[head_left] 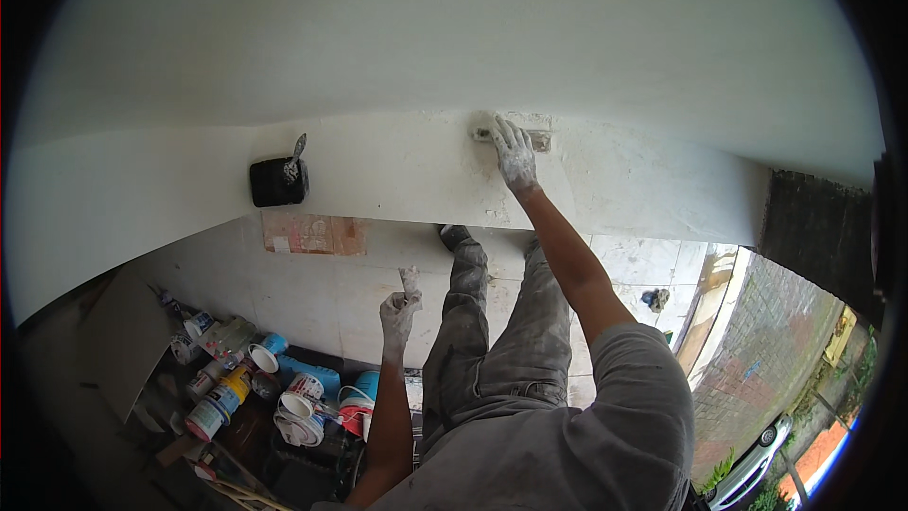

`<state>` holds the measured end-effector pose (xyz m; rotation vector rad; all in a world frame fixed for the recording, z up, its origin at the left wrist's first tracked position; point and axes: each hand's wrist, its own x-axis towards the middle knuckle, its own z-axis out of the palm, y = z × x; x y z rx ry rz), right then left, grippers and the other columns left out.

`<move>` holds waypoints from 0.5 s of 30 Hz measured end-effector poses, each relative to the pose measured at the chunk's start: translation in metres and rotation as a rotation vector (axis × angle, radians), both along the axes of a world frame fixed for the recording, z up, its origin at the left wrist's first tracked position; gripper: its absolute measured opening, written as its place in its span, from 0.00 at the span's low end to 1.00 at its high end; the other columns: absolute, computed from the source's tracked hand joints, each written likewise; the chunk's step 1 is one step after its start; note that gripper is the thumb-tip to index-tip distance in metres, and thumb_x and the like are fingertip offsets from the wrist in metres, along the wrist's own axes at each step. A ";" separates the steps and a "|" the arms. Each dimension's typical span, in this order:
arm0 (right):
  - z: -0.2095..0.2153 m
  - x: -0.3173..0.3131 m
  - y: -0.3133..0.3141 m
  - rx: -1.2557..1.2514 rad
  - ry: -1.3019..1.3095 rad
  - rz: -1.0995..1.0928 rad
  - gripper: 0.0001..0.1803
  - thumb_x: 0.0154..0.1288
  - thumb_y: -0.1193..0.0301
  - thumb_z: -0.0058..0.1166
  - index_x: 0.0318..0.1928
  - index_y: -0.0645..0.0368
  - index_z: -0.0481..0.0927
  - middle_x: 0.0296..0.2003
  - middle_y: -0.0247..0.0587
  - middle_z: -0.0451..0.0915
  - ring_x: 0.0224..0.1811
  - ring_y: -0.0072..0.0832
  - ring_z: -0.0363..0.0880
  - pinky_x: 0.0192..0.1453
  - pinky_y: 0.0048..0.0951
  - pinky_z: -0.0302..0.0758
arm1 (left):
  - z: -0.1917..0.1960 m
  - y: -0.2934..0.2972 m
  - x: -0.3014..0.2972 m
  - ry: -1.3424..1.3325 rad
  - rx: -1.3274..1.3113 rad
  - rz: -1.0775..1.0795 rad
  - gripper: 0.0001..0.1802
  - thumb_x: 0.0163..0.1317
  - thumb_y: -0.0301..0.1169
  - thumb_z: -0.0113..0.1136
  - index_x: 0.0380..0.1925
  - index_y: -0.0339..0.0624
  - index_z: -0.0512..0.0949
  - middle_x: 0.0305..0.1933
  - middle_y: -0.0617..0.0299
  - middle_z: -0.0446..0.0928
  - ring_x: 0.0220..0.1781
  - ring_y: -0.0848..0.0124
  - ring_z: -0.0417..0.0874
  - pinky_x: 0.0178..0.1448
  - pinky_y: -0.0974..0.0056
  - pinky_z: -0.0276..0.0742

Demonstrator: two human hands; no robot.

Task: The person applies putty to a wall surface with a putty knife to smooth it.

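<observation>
My right hand [517, 163], coated in white plaster, reaches forward over the white ledge. It grips a plastering trowel [541, 140] lying against the surface, its fingers stretched across the tool. Lower and to the left, my left hand [397, 315] is closed around a putty knife [409, 278] whose plaster-smeared blade points up. At the ledge's left end sits a black tub [276, 184], with another plaster-covered putty knife [299, 148] leaning out of it.
Below the ledge, a piece of reddish-brown cardboard [314, 234] lies on pale floor tiles [303, 289]. Several paint cans, buckets and bottles crowd the lower left, including a yellow can [223, 397]. A crumpled rag [655, 299] lies right of my legs. Outside stands a white car [752, 464].
</observation>
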<state>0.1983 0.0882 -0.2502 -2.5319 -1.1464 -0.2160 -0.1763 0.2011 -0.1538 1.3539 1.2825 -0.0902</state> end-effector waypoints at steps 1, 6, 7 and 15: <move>0.002 -0.004 0.000 -0.043 0.073 -0.021 0.26 0.62 0.73 0.48 0.62 0.58 0.64 0.65 0.45 0.60 0.67 0.42 0.58 0.67 0.41 0.59 | -0.001 0.000 0.001 -0.001 0.000 -0.003 0.13 0.53 0.28 0.66 0.18 0.41 0.72 0.17 0.76 0.62 0.20 0.84 0.57 0.23 0.72 0.54; -0.001 -0.066 -0.004 -0.026 0.217 0.210 0.31 0.66 0.69 0.44 0.68 0.58 0.54 0.68 0.45 0.53 0.71 0.42 0.51 0.72 0.39 0.54 | 0.004 0.001 0.000 0.032 0.027 0.020 0.12 0.53 0.28 0.66 0.19 0.41 0.72 0.18 0.76 0.63 0.21 0.84 0.57 0.24 0.73 0.54; -0.003 -0.078 -0.007 -0.012 0.291 0.260 0.30 0.64 0.71 0.44 0.67 0.59 0.57 0.68 0.45 0.54 0.71 0.41 0.52 0.71 0.38 0.55 | 0.003 0.004 -0.007 0.039 0.036 0.026 0.12 0.53 0.28 0.66 0.19 0.41 0.72 0.18 0.76 0.63 0.21 0.84 0.57 0.24 0.73 0.54; -0.030 -0.032 -0.019 0.278 0.429 0.311 0.25 0.42 0.84 0.52 0.47 0.62 0.75 0.53 0.47 0.73 0.54 0.46 0.71 0.59 0.40 0.71 | 0.003 0.007 -0.013 0.039 -0.002 0.059 0.10 0.52 0.26 0.66 0.20 0.41 0.73 0.19 0.77 0.62 0.21 0.85 0.58 0.24 0.75 0.54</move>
